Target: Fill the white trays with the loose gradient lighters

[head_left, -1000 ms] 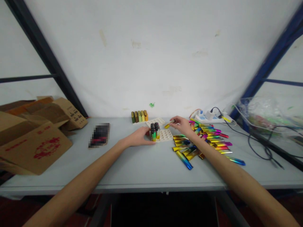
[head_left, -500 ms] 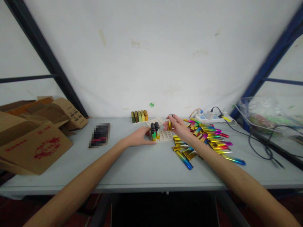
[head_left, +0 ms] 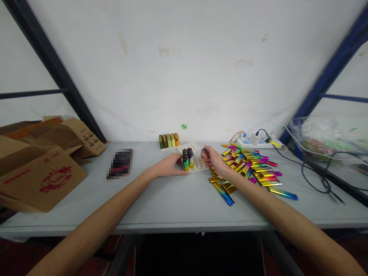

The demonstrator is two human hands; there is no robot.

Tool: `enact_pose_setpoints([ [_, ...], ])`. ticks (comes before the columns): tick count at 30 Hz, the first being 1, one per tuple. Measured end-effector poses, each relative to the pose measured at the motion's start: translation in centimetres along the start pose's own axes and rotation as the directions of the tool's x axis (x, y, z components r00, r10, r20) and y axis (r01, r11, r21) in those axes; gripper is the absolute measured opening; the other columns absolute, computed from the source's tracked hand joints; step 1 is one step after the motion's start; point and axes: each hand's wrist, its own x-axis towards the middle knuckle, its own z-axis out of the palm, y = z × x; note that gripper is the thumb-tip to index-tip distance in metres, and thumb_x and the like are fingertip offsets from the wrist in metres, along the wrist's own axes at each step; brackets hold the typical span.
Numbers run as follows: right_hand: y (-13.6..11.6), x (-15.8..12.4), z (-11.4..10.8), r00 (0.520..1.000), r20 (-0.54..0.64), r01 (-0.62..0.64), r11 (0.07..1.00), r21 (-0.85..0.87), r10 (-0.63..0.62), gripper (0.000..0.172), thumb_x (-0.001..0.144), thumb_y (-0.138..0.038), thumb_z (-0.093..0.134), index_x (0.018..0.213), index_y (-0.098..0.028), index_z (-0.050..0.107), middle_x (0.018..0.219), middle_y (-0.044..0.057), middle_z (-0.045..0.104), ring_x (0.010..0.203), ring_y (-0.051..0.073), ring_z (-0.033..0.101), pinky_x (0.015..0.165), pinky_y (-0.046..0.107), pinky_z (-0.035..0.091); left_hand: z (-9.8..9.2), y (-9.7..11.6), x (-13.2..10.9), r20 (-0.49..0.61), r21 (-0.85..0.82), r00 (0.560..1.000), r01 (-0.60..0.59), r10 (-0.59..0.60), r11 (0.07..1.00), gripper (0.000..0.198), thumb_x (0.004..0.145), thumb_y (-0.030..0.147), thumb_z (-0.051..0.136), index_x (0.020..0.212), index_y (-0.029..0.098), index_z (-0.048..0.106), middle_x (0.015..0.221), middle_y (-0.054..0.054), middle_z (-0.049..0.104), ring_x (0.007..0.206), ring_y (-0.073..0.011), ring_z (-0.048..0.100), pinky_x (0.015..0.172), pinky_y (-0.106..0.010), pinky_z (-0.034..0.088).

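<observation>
My left hand [head_left: 169, 165] is curved round the left end of a white tray [head_left: 198, 164] with rows of holes, thumb along the front and fingers behind. At that end several shiny lighters [head_left: 186, 163] with black tops stand upright, green to yellow in colour. Over the tray's right end, my right hand [head_left: 214, 159] is closed round a lighter [head_left: 204, 150]; only its dark top shows, and the rest is hidden by the fingers. To the right of the tray lies a loose heap of shiny multicoloured lighter-shaped pieces [head_left: 263, 170], partly beneath my right forearm.
Behind the tray are a second white holed tray [head_left: 191, 147] and a block of upright lighters [head_left: 169, 141]. A cardboard box [head_left: 43, 176] and a blurred dark item [head_left: 120, 163] lie left. A power strip [head_left: 255, 142], black cable [head_left: 313, 188] and plastic bag [head_left: 319, 134] are right.
My right hand has lowered slightly, and its fingers have turned and closed further round the lighter. The left hand has stayed at the tray.
</observation>
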Motion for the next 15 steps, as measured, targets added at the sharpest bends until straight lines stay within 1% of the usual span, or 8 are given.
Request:
enact_pose_setpoints([
  [3,0.0,-0.15,0.15,0.996,-0.072,0.052,0.992,-0.111,-0.06,0.037,0.094,-0.045,0.039,0.064,-0.024,0.035,0.056,-0.008,0.024,0.045,0.009,0.016,0.043,0.025,0.014,0.01,-0.07,0.03,0.001,0.017,1.0,0.006,-0.006,1.0,0.058,0.073,0.061,0.077,0.106,0.015,0.066,0.096,-0.007,0.067,0.083,-0.0246,0.062,0.075,-0.034,0.051],
  [5,-0.03,-0.16,0.18,0.993,-0.071,0.078,0.986,-0.15,-0.089,0.036,0.094,-0.045,0.039,0.064,-0.024,0.036,0.056,-0.007,0.024,0.045,0.009,0.017,0.043,0.025,0.015,0.0,-0.07,0.04,-0.001,0.032,1.0,0.006,-0.006,0.999,0.057,0.073,0.06,0.078,0.105,0.014,0.066,0.095,-0.007,0.067,0.082,-0.0243,0.061,0.074,-0.034,0.05],
  [7,-0.06,-0.13,0.14,0.995,-0.046,0.082,0.984,-0.158,-0.091,0.039,0.096,-0.047,0.038,0.064,-0.024,0.036,0.056,-0.008,0.023,0.045,0.009,0.018,0.043,0.025,0.015,-0.03,0.0,0.05,-0.004,0.036,1.0,-0.001,0.001,0.999,0.057,0.073,0.059,0.078,0.105,0.014,0.066,0.095,-0.007,0.067,0.081,-0.0238,0.061,0.073,-0.033,0.05],
  [11,-0.02,-0.1,0.1,0.997,0.019,0.071,0.984,-0.163,-0.069,0.052,0.098,-0.063,0.036,0.065,-0.023,0.039,0.056,-0.008,0.024,0.046,0.009,0.02,0.045,0.025,0.017,-0.12,0.2,0.04,-0.003,0.013,1.0,-0.013,0.013,1.0,0.056,0.074,0.059,0.078,0.104,0.014,0.066,0.095,-0.006,0.068,0.08,-0.023,0.061,0.072,-0.032,0.05],
  [13,0.07,-0.09,0.18,0.995,0.024,0.099,0.981,-0.167,-0.096,0.056,0.096,-0.07,0.036,0.07,-0.022,0.046,0.058,-0.007,0.03,0.048,0.009,0.025,0.046,0.024,0.02,-0.15,0.25,0.04,-0.003,0.016,1.0,-0.008,0.008,1.0,0.056,0.074,0.06,0.077,0.104,0.014,0.066,0.094,-0.006,0.068,0.08,-0.0231,0.061,0.072,-0.032,0.05],
  [15,0.16,-0.05,0.3,0.99,0.001,0.138,0.974,-0.179,-0.14,0.057,0.094,-0.074,0.038,0.08,-0.021,0.054,0.062,-0.006,0.037,0.051,0.011,0.032,0.048,0.024,0.026,-0.17,0.28,0.04,-0.002,0.023,1.0,-0.004,0.004,1.0,0.056,0.074,0.06,0.077,0.103,0.014,0.066,0.094,-0.007,0.068,0.08,-0.0233,0.061,0.072,-0.032,0.05],
])
